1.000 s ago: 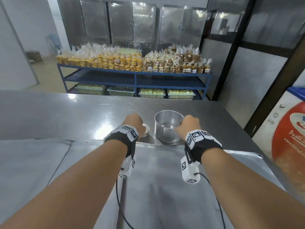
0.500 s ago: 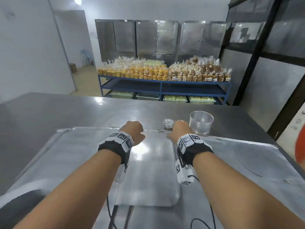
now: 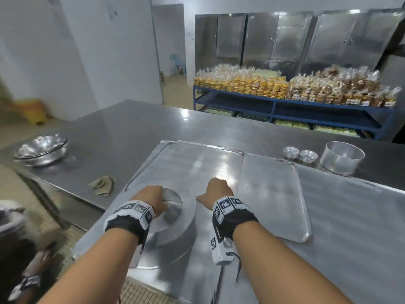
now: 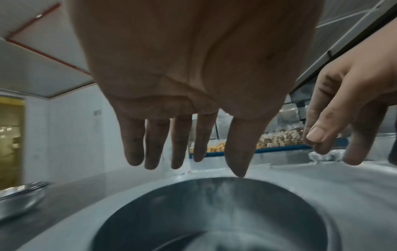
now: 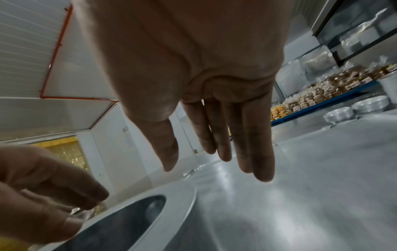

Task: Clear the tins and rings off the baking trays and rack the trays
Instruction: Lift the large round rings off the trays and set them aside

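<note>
The left hand (image 3: 153,199) hangs over the big round cake tin (image 3: 175,224) at about 7 o'clock on the near baking tray (image 3: 197,172), fingers (image 4: 154,149) straight and loosely spread, thumb tip at the rim, gripping nothing yet; that reads as lining up to lift it off. The right hand (image 3: 218,193) hovers at 3 o'clock of the tin, fingers (image 5: 255,152) extended and empty, likely ready to steady. The tin stands upright, mouth up, axis vertical. The tray's long axis runs toward 1 o'clock across the worktop (image 3: 122,128), where cleared small tins (image 3: 299,154) and a ring (image 3: 341,157) sit at 2 o'clock
</note>
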